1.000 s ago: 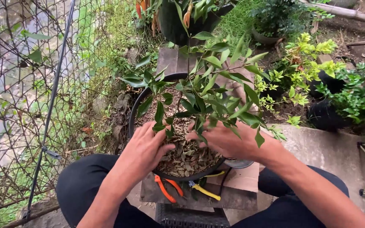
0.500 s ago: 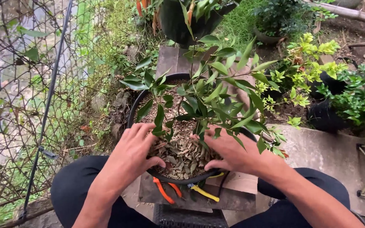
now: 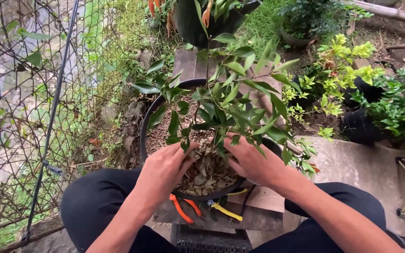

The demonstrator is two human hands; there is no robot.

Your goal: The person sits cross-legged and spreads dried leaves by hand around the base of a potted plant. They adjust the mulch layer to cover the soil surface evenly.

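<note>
A black round pot (image 3: 145, 125) stands in front of me on a wooden board (image 3: 268, 201). It holds a small leafy shrub (image 3: 233, 100) rooted in brown soil covered with dry leaves (image 3: 207, 171). My left hand (image 3: 165, 168) rests flat on the dry leaves at the near left of the stem. My right hand (image 3: 254, 161) presses the leaves on the near right, partly under the foliage. Both hands cup the litter around the plant's base. The stem's base is hidden by leaves.
Orange-handled pliers (image 3: 181, 210) and a yellow-handled tool (image 3: 226, 212) lie on the board below the pot. A wire mesh fence (image 3: 29, 93) runs on the left. Other black potted plants (image 3: 362, 124) stand at the right, a concrete slab (image 3: 352, 164) beside them.
Both hands have slid inward over the dry leaves toward the stem, and the view has moved slightly closer to the pot.
</note>
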